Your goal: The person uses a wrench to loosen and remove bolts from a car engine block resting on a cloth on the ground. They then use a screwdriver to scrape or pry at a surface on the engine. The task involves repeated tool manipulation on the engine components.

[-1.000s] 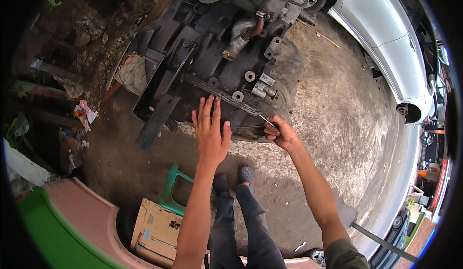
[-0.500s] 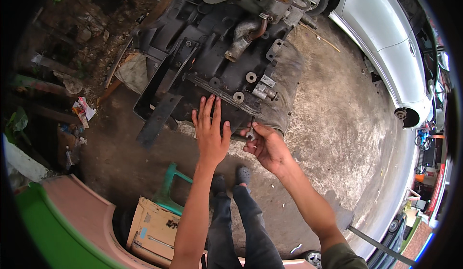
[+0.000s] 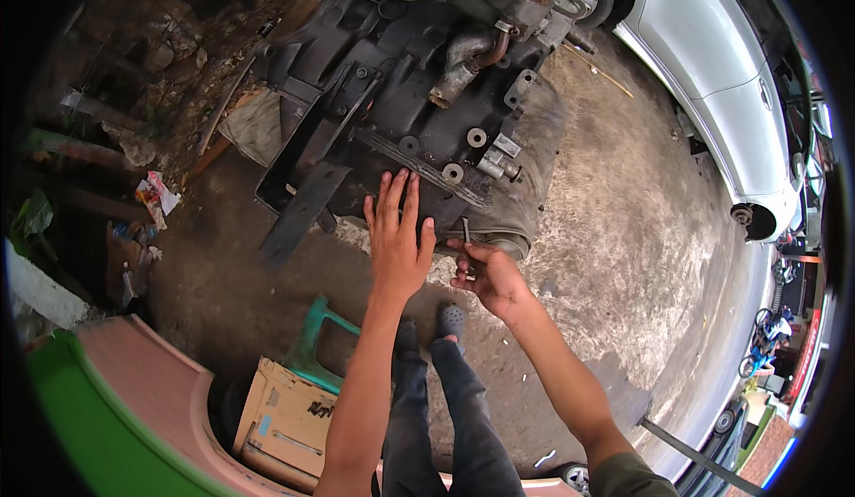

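A large dark engine block lies on a cloth in front of me, with a metal pipe elbow and round washer-like bosses on its upper face. My left hand rests flat against its near edge, fingers spread and empty. To the right of it, my right hand grips a small metal wrench between thumb and fingers, its upper end pointing toward the block's near right edge. The lower part of the wrench is partly hidden by the fingers. Whether it touches a bolt, I cannot tell.
Below left are a green plastic stool and a cardboard box with a second wrench and small dark parts on it. A silver car stands at the far right. A flat metal bracket juts from the block's left.
The right hand has turned the wrench, so its end now points upward at the block's edge. The left hand stays flat there. The whole view has shifted slightly.
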Demonstrator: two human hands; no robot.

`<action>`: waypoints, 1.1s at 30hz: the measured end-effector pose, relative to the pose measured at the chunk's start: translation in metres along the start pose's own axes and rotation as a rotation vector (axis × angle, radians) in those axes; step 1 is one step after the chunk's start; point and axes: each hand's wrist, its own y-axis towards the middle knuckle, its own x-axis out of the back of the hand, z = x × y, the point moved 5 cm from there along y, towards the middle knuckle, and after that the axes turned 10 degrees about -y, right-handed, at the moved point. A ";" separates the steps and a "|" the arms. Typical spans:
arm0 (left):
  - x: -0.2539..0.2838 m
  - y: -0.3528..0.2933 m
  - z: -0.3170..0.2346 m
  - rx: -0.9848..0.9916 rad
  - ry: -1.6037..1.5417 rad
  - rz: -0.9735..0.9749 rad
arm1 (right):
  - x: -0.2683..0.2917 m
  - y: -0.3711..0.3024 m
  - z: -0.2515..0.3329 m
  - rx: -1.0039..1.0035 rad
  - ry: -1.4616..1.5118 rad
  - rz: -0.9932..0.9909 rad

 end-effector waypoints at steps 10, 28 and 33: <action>-0.002 -0.001 0.002 -0.006 -0.030 0.000 | 0.058 0.017 0.034 0.133 -0.283 -0.075; -0.001 0.000 0.000 -0.013 -0.013 -0.003 | 0.079 0.056 0.044 0.176 -0.148 0.014; -0.002 -0.001 0.001 -0.013 0.000 0.009 | 0.057 0.014 0.041 0.150 -0.142 0.037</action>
